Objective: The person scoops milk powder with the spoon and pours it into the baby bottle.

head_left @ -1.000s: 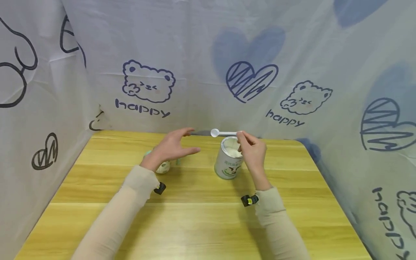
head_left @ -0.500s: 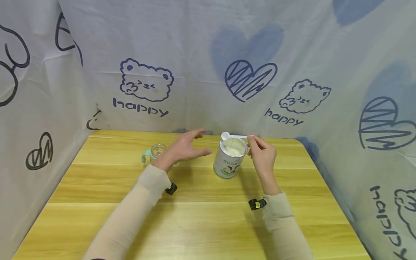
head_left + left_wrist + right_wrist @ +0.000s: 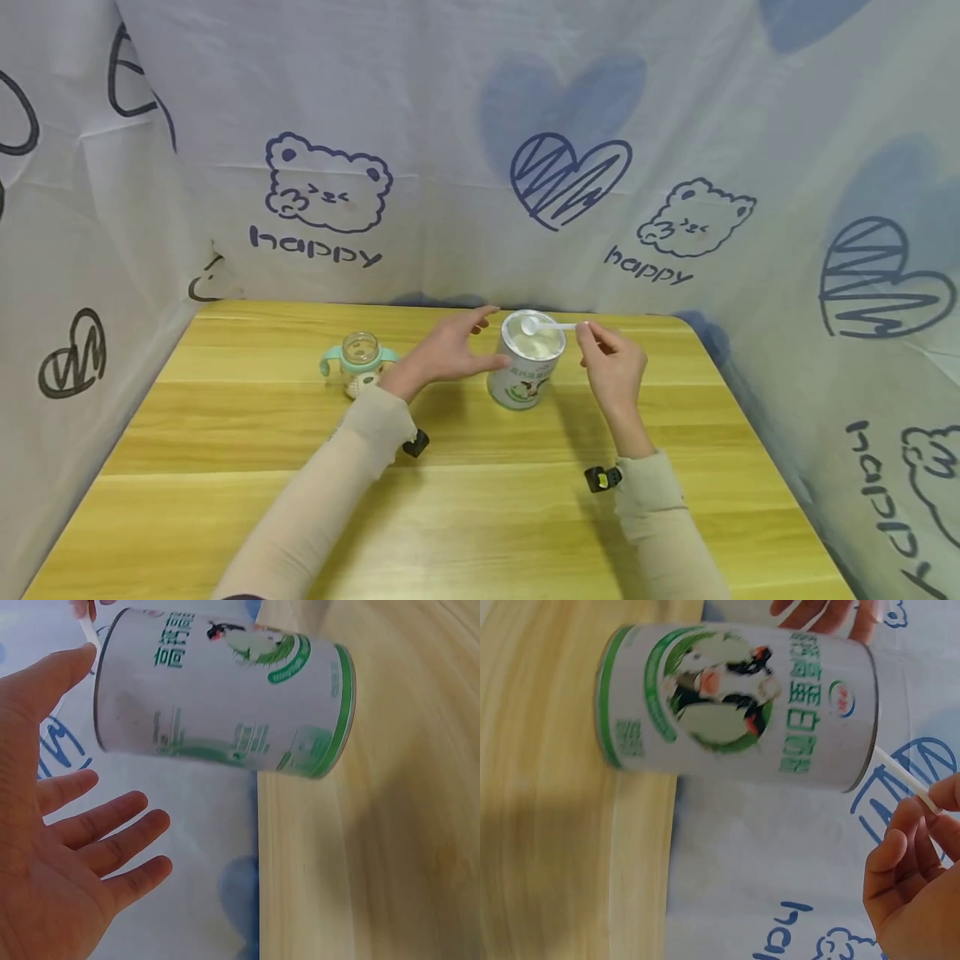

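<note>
A white milk powder can (image 3: 520, 385) stands upright on the table, its top open and pale powder inside. My right hand (image 3: 613, 362) pinches the handle end of a white measuring scoop (image 3: 555, 326); the bowl of the scoop is over the can's mouth. Close to the can's left side is my left hand (image 3: 453, 346), fingers spread and thumb pointing at the can. In the left wrist view the thumb (image 3: 56, 679) overlaps the can's rim; whether it touches, I cannot tell. A cow picture (image 3: 724, 690) on the can shows in the right wrist view.
Left of the can, a clear sippy cup (image 3: 360, 367) with mint-green handles stands uncapped, partly behind the left wrist. The wooden table (image 3: 480, 517) is bordered at the back and sides by a white printed cloth (image 3: 442, 208).
My left hand has moved right, from in front of the sippy cup to the can's side. The scoop has shifted slightly right, then lowered toward the can's mouth.
</note>
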Available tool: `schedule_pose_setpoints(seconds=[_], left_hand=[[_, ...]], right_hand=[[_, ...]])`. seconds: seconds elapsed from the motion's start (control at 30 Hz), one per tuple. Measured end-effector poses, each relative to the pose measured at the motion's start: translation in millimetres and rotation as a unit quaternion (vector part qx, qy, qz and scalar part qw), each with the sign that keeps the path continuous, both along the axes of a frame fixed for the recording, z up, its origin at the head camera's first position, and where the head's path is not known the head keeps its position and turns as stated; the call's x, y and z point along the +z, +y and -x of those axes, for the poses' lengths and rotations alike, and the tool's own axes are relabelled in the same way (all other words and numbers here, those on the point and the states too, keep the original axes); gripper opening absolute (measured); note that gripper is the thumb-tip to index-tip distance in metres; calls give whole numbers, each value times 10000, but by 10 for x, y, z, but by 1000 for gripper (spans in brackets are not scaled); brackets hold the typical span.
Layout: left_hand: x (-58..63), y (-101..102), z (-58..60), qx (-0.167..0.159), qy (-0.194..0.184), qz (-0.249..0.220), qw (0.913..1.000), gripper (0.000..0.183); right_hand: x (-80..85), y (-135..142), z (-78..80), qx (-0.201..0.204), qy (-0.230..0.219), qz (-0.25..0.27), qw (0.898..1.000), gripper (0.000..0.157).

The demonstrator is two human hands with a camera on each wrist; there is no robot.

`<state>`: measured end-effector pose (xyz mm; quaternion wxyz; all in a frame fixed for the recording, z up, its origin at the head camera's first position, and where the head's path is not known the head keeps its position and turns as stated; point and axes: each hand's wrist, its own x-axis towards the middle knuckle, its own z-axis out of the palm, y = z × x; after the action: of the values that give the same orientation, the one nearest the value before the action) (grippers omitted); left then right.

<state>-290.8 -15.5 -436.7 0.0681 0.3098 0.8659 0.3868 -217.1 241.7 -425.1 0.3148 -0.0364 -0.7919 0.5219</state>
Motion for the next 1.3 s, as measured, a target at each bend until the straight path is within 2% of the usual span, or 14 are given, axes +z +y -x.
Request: schedule_pose_setpoints(seconds=[0.17,0.3,0.5,0.77,0.97,1.03,1.17,1.3], left_hand=[[-16,96,-11,-159,50,-143,9998,97],[-36,162,-14,-242,155,-160,9995,101],[-84,222,-35,-278,147,-186,9993,106],[-145,269,-50,-214,96,-326,9992,103],[-161,294,-42,-167,185,-301,9992,101],[-165,299,-40,-146,198,-268,9993,101],[-165,310,-42,-110,116,-242,9996,103],[-147,321,-57,-50,-7,-197,9998,104]], right_hand=[[-51,27,20,10,319,-830,9960,17],[-70,26,26,21,633,-1658,9841,14],[-62,-33,20,83,685,-2918,9540,15],[-29,-97,1,65,543,-3949,9171,19],[-31,-84,6,127,794,-4782,8745,15],[-36,-75,7,178,861,-4973,8631,15],[-25,-66,-1,254,913,-5180,8501,16],[31,-73,-14,340,615,-5326,8434,15]])
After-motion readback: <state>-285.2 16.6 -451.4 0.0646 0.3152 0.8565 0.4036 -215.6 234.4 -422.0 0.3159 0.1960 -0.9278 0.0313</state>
